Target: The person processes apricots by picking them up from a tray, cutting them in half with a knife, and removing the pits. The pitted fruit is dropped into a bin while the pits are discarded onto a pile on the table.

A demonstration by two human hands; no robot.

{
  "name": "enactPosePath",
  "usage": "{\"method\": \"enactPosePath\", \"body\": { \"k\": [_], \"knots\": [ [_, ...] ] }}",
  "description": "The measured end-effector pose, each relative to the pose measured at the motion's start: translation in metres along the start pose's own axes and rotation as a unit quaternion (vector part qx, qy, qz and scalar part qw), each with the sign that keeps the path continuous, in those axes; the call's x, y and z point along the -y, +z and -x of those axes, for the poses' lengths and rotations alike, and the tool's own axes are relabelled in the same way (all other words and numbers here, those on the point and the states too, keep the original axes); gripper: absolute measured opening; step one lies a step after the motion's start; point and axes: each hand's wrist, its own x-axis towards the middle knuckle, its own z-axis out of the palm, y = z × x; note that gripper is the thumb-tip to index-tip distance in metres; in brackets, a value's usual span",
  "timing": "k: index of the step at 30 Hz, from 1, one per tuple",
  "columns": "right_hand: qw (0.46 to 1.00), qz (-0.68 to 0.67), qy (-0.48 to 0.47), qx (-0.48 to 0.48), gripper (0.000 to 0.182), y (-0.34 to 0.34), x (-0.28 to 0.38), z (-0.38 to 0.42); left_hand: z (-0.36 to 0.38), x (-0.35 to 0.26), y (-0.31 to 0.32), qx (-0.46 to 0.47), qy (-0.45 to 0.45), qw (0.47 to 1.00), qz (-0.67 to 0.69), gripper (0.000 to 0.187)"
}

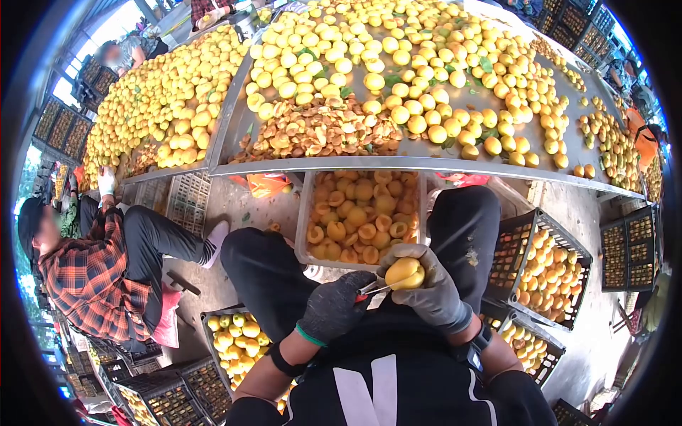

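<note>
My left hand [328,309], in a dark grey glove, is closed round a small red-handled tool [368,290] whose thin metal end touches a yellow fruit [405,273]. That fruit is held in my right hand [432,287], which wears a lighter grey glove. Both hands are close together above my lap. Just beyond them, between my knees, a pale plastic crate [301,221] holds many halved fruits [362,213].
A metal table [312,164] bears whole yellow fruits and a heap of brownish pieces [327,128]. Black crates of fruit [543,273] stand at the right, another [238,341] at lower left. A person in a checked shirt [92,287] sits at the left.
</note>
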Motion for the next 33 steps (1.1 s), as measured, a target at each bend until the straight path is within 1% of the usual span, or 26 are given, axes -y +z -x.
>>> {"method": "enactPosePath", "body": {
  "k": [2,4,7,8,10,12,13,15,16,18,19,20,22,23,25,26,27,28,32,33],
  "knots": [
    [1.0,-0.011,0.009,-0.008,0.06,0.002,0.0,0.001,0.001,0.0,0.001,-0.012,0.017,1.0,-0.011,0.031],
    [0.999,-0.022,0.018,-0.015,0.058,0.004,0.001,0.001,0.0,-0.003,0.001,0.002,-0.013,1.0,-0.011,0.031],
    [0.999,-0.036,0.013,-0.027,0.056,0.011,0.003,0.002,0.003,-0.003,0.008,-0.001,-0.015,1.0,-0.001,0.031],
    [1.0,-0.023,0.0,-0.02,0.056,0.013,0.004,0.002,0.003,-0.004,0.007,-0.002,-0.015,1.0,-0.001,0.031],
    [1.0,-0.009,-0.011,-0.012,0.056,0.015,0.004,0.001,0.003,-0.008,0.004,0.035,-0.04,0.998,-0.021,0.036],
    [0.995,0.083,-0.055,-0.014,0.056,0.015,0.001,-0.002,0.002,-0.004,0.007,0.031,-0.035,0.999,-0.018,0.036],
    [0.995,0.083,-0.055,-0.012,0.056,0.017,0.002,-0.005,0.0,-0.002,0.007,0.028,-0.028,0.999,-0.016,0.036],
    [0.995,0.03,-0.087,-0.041,0.053,0.021,0.003,-0.009,-0.006,-0.001,0.005,0.007,-0.016,1.0,-0.02,0.035],
    [0.995,0.031,-0.087,-0.04,0.053,0.02,0.0,-0.012,-0.009,0.0,0.005,-0.013,-0.002,1.0,-0.022,0.035],
    [0.986,-0.133,-0.068,-0.071,0.049,0.011,-0.013,-0.022,-0.016,0.007,0.011,-0.028,-0.005,0.999,-0.04,0.032],
    [0.988,-0.139,-0.061,-0.04,0.052,0.001,-0.018,-0.026,-0.018,0.009,0.014,-0.043,-0.008,0.997,-0.058,0.029],
    [0.988,-0.138,-0.063,-0.04,0.052,0.002,-0.016,-0.028,-0.02,0.008,0.014,-0.044,-0.005,0.997,-0.059,0.029],
    [0.99,-0.134,-0.034,-0.038,0.053,0.007,-0.011,-0.028,-0.02,0.007,0.014,-0.042,-0.022,0.997,-0.058,0.036],
    [0.99,-0.135,-0.032,-0.038,0.053,0.009,-0.012,-0.026,-0.019,0.008,0.014,-0.042,-0.024,0.997,-0.058,0.036],
    [0.994,-0.071,-0.032,-0.071,0.056,0.014,-0.011,-0.023,-0.019,0.008,0.016,-0.054,-0.02,0.997,-0.052,0.036],
    [0.994,-0.071,-0.033,-0.071,0.056,0.016,-0.008,-0.021,-0.019,0.009,0.017,-0.054,-0.02,0.997,-0.052,0.036],
    [0.995,0.038,-0.071,-0.065,0.055,0.019,-0.004,-0.019,-0.017,0.01,0.018,-0.079,-0.006,0.996,-0.05,0.032],
    [0.982,0.146,-0.109,-0.058,0.054,0.021,-0.002,-0.019,-0.016,0.011,0.018,-0.104,0.007,0.993,-0.049,0.029],
    [0.968,0.195,-0.147,-0.055,0.052,0.018,-0.005,-0.023,-0.022,0.011,0.016,-0.113,0.014,0.993,-0.042,0.029],
    [0.986,0.112,-0.102,-0.065,0.05,0.017,-0.006,-0.024,-0.024,0.008,0.014,-0.106,0.007,0.993,-0.052,0.029]
  ]
}}
